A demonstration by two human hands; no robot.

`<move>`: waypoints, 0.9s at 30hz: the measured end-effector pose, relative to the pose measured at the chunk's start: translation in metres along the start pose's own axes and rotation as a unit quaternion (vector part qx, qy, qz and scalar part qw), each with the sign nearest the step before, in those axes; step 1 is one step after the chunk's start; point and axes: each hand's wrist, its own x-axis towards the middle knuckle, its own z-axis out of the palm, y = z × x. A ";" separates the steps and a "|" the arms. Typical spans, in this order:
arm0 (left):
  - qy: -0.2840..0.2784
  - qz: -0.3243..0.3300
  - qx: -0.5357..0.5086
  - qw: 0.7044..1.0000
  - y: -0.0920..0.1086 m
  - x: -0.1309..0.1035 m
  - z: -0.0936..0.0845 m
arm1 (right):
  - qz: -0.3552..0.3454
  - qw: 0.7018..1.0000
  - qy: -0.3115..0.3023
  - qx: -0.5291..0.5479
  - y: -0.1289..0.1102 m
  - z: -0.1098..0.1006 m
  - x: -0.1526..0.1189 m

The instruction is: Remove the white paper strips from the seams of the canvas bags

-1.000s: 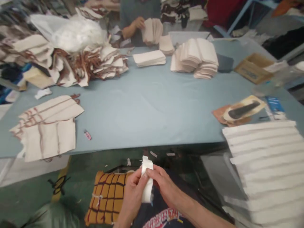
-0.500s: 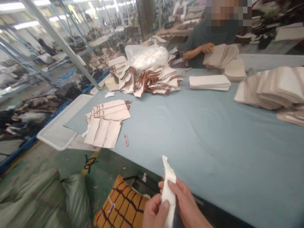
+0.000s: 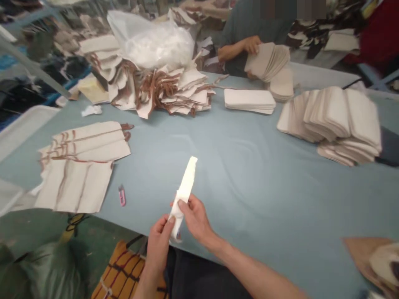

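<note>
Both hands grip one narrow white strip [image 3: 186, 179], which looks like folded cloth or paper; I cannot make out which. My left hand [image 3: 160, 236] pinches its lower end between thumb and fingers. Higher up, my right hand [image 3: 193, 216] presses its thumb on the strip's middle, with the fingers behind. The strip's tip points up and away over the blue table [image 3: 249, 199]. Left of my hands lies a pair of pink thread snips [image 3: 121, 196]. Beyond them rest cream fabric pieces [image 3: 84, 182] with brown seams.
A heap of cream pieces with brown trim [image 3: 162, 93] lies at the back under a clear plastic bag [image 3: 158, 45]. Stacked beige panels [image 3: 330, 116] stand at right, near a flat cream stack [image 3: 249, 100]. Across the table a co-worker's hand [image 3: 252, 44] holds fanned panels. A checked cushion [image 3: 120, 270] is below.
My view has tilted down and turned right. Both hands, still on the white strip, now hold it over the table's near edge, farther forward. The co-worker still holds the fanned panels.
</note>
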 end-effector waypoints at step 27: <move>-0.407 -0.440 -0.029 0.800 0.011 0.154 -0.089 | -0.053 0.967 0.126 -0.214 0.065 -0.011 0.047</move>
